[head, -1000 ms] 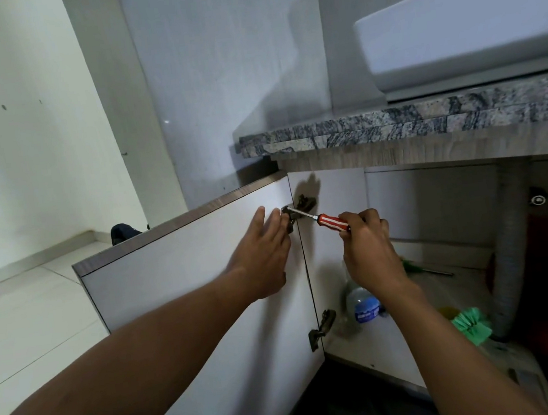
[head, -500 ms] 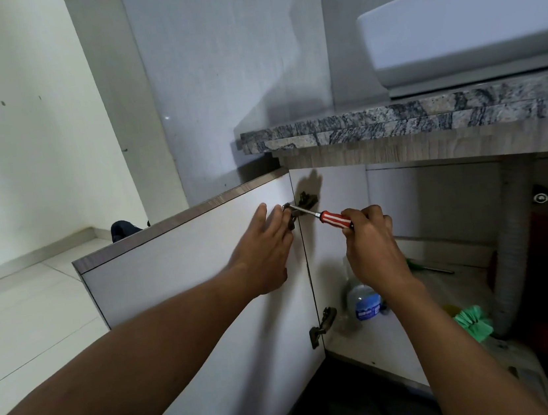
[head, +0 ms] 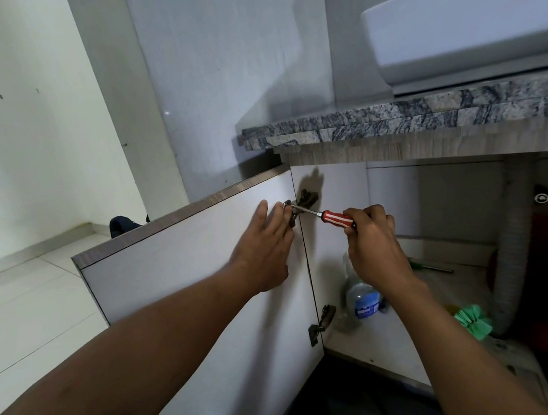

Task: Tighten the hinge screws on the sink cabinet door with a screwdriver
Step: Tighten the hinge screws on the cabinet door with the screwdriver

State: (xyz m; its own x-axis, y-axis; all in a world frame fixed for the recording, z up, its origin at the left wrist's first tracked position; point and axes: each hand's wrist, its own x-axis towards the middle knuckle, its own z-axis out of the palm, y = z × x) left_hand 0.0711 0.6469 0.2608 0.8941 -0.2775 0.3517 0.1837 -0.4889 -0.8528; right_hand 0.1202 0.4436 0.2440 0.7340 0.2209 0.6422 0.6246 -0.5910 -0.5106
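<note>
The white cabinet door (head: 177, 274) stands open to the left of the sink cabinet. My left hand (head: 264, 250) lies flat against its inner face with straight fingers, the fingertips beside the upper hinge (head: 301, 204). My right hand (head: 372, 243) grips the red-and-white handle of a screwdriver (head: 329, 217). Its metal shaft slants up and left, with the tip on the door-side part of the upper hinge. A lower hinge (head: 321, 322) sits near the bottom of the door edge, untouched.
A granite countertop (head: 410, 118) with a white basin (head: 470, 17) overhangs the cabinet. Inside stand a plastic bottle (head: 361, 296), a green cloth (head: 473, 321), a green-handled tool (head: 428, 266) and a grey corrugated drain hose (head: 515, 246). White tiled floor (head: 20, 314) lies to the left.
My right hand has turned slightly on the screwdriver handle, which stays on the upper hinge. The left hand keeps its place on the door. The view shifted a little.
</note>
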